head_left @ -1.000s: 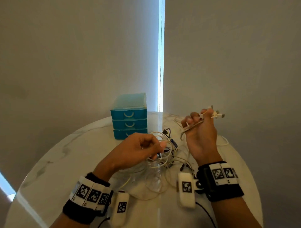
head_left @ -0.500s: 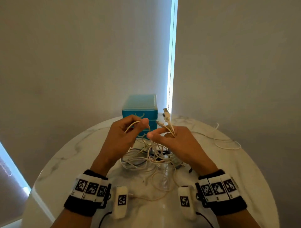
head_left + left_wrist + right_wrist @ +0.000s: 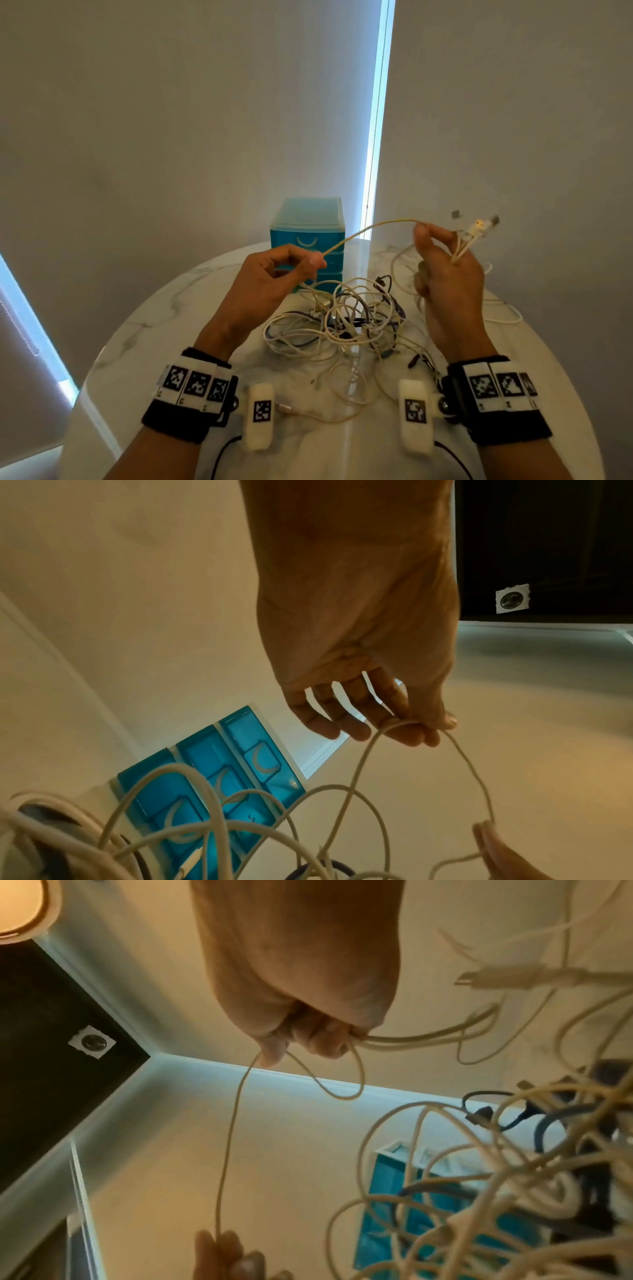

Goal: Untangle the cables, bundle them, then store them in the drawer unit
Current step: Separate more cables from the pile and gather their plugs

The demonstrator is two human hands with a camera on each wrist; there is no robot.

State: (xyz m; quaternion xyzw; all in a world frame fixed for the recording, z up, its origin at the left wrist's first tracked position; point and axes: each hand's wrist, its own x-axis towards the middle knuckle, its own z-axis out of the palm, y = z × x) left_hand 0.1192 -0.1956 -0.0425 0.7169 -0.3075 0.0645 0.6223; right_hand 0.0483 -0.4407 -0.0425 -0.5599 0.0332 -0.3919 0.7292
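Note:
A tangle of white, blue and black cables (image 3: 346,318) lies mid-table. One white cable (image 3: 370,228) is stretched in the air between my hands. My left hand (image 3: 274,274) pinches it between thumb and forefinger, seen close in the left wrist view (image 3: 411,726). My right hand (image 3: 445,267), raised to the right, grips the same cable plus several folded strands, whose plugs (image 3: 479,226) stick out past the fingers; the right wrist view shows the fist (image 3: 308,1037) closed on them. The blue three-drawer unit (image 3: 306,236) stands behind the tangle, drawers closed.
The round white marble table (image 3: 154,325) has its edge close on all sides. A loose white cable loop (image 3: 503,311) trails off at the right. A grey wall and a bright window slit stand behind the table.
My hands, close together over the tangle half a second ago, have drawn apart. The right hand went up and right, pulling a length of white cable taut from the left-hand pinch.

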